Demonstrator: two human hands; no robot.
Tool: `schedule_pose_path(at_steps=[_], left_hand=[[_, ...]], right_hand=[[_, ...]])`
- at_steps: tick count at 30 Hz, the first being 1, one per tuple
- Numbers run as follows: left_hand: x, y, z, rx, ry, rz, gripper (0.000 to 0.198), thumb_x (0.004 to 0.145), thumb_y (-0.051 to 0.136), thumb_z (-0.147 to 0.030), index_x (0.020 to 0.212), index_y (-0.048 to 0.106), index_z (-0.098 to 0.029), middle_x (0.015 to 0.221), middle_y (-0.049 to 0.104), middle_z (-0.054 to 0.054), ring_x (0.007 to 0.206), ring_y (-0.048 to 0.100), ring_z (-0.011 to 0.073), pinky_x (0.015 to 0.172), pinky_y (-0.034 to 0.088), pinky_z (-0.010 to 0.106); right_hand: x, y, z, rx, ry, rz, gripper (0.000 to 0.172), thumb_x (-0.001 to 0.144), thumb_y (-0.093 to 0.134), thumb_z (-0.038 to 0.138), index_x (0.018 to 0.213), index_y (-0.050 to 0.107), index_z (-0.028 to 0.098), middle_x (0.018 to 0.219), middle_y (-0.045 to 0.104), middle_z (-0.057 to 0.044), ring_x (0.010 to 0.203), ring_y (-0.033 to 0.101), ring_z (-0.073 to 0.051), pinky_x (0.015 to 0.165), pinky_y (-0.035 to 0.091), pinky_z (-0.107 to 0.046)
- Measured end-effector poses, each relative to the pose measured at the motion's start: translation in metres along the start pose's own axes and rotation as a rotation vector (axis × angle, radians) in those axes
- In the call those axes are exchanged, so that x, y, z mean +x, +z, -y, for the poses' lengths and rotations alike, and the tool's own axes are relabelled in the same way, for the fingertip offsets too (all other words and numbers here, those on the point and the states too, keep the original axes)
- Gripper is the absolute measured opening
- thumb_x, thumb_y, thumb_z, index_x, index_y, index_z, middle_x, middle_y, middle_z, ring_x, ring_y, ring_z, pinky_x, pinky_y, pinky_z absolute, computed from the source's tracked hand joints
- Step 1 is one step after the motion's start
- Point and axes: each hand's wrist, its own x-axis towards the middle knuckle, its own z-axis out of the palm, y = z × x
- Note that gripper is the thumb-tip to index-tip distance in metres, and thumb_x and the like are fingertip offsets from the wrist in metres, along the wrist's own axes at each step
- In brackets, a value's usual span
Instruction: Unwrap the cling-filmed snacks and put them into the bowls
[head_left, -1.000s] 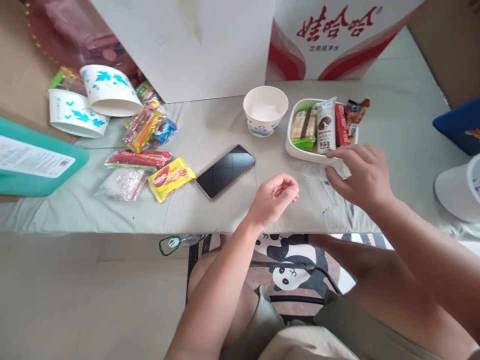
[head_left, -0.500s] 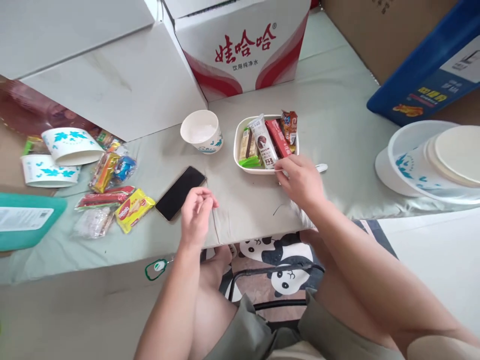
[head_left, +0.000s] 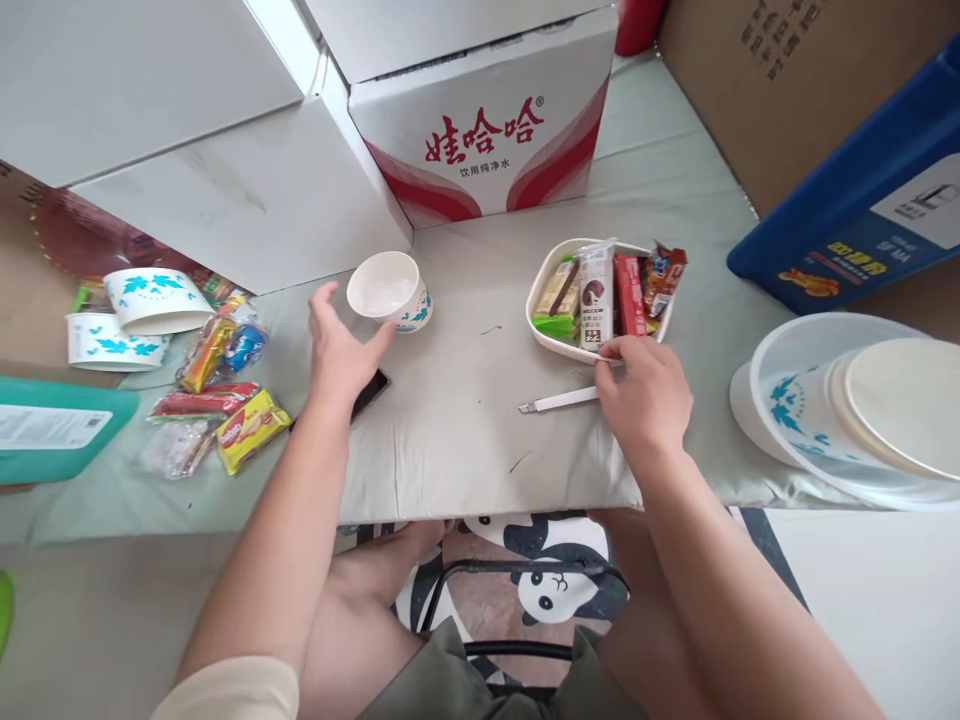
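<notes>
On a cloth-covered table (head_left: 457, 430), a right hand (head_left: 646, 393) pinches the near rim of a white tray (head_left: 551, 344) holding a green-ended pack (head_left: 556, 325), a white bar (head_left: 596, 297), a red bar (head_left: 628, 295) and a brown pack (head_left: 664, 275) jutting over the far right edge. The left hand (head_left: 339, 340), fingers spread and gripping nothing, curves beside a leaf-print cup (head_left: 412, 314), well left of the tray; whether the thumb touches it, and what it contains, cannot be told. At right, a clear tub (head_left: 756, 405) holds paper cups (head_left: 847, 420). A carton (head_left: 480, 150) behind reads "娃哈哈" in red, with ® and "饮用纯净水" below. A yellow pack (head_left: 251, 430) at left appears to read "nabati"; the small print on a blue jug (head_left: 855, 210) is illegible.
</notes>
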Motion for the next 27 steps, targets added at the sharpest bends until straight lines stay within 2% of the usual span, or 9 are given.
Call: schedule_pose_path(at_steps=[3,5,7,9,14,17,19,23,27], left_hand=[[0.024,0.016,-0.017,0.115,-0.004,0.063,0.038,0.073,0.080,-0.029,0.106,0.062,-0.022,0.130,0.058,0.012,0.123,0.060,0.0326,0.110,0.047,0.049],[0.031,0.033,-0.030,0.112,0.025,0.121,0.022,0.076,0.078,-0.032,0.088,0.063,-0.021,0.116,0.061,0.010,0.108,0.063,0.0283,0.102,0.050,0.044],[0.035,0.056,-0.048,0.086,0.097,0.185,0.020,0.077,0.078,-0.034,0.081,0.063,-0.022,0.104,0.061,0.008,0.102,0.062,0.0270,0.097,0.050,0.041],[0.039,0.084,-0.074,0.058,0.192,0.239,0.019,0.077,0.079,-0.034,0.080,0.064,-0.022,0.101,0.060,0.007,0.102,0.062,0.0272,0.100,0.048,0.041],[0.058,0.162,-0.154,0.000,0.341,0.409,0.023,0.072,0.083,-0.028,0.074,0.062,-0.020,0.090,0.061,0.007,0.101,0.062,0.0288,0.100,0.047,0.043],[0.070,0.200,-0.195,-0.035,0.396,0.513,0.023,0.072,0.082,-0.022,0.071,0.059,-0.019,0.084,0.060,0.007,0.102,0.061,0.0289,0.101,0.047,0.045],[0.077,0.222,-0.216,-0.055,0.405,0.554,0.022,0.070,0.081,-0.017,0.070,0.059,-0.018,0.085,0.060,0.007,0.108,0.060,0.0302,0.103,0.046,0.048],[0.089,0.256,-0.245,-0.136,0.404,0.525,0.025,0.068,0.078,-0.002,0.080,0.061,-0.017,0.097,0.060,0.010,0.121,0.055,0.0328,0.109,0.043,0.053],[0.093,0.270,-0.260,-0.382,0.309,0.738,0.038,0.083,0.066,-0.001,0.115,0.061,-0.022,0.100,0.062,0.005,0.103,0.065,0.0219,0.097,0.051,0.045]], right_hand=[[0.004,0.001,-0.002,0.008,0.010,-0.023,0.009,0.087,0.057,0.020,0.086,0.065,0.025,0.096,0.073,-0.010,0.097,0.058,-0.031,0.061,0.027,-0.034],[0.006,0.001,-0.002,0.000,-0.001,-0.023,0.010,0.087,0.056,0.020,0.086,0.064,0.025,0.094,0.072,-0.010,0.095,0.057,-0.030,0.063,0.029,-0.035],[0.008,0.002,-0.002,-0.028,-0.019,-0.037,0.011,0.088,0.056,0.019,0.084,0.064,0.025,0.091,0.072,-0.009,0.092,0.057,-0.030,0.066,0.031,-0.036],[0.009,0.002,-0.003,-0.060,-0.030,-0.063,0.012,0.088,0.055,0.019,0.083,0.064,0.025,0.088,0.072,-0.008,0.089,0.057,-0.029,0.068,0.032,-0.037],[0.012,-0.002,-0.010,-0.070,0.020,-0.057,0.011,0.087,0.057,0.019,0.085,0.065,0.025,0.093,0.073,-0.008,0.092,0.059,-0.030,0.067,0.033,-0.037],[0.014,-0.007,-0.015,-0.058,0.045,-0.057,0.011,0.088,0.056,0.019,0.086,0.065,0.026,0.095,0.073,-0.008,0.095,0.059,-0.031,0.063,0.032,-0.036],[0.015,-0.008,-0.018,-0.049,0.046,-0.071,0.011,0.089,0.056,0.018,0.086,0.064,0.026,0.095,0.073,-0.008,0.094,0.058,-0.030,0.064,0.034,-0.036],[0.022,-0.005,-0.024,-0.043,0.024,-0.092,0.013,0.090,0.055,0.017,0.086,0.064,0.026,0.093,0.072,-0.009,0.092,0.057,-0.031,0.071,0.041,-0.039],[0.031,0.002,-0.028,0.047,-0.020,-0.120,0.016,0.090,0.053,0.014,0.089,0.065,0.024,0.092,0.072,-0.009,0.088,0.060,-0.029,0.079,0.047,-0.040]])
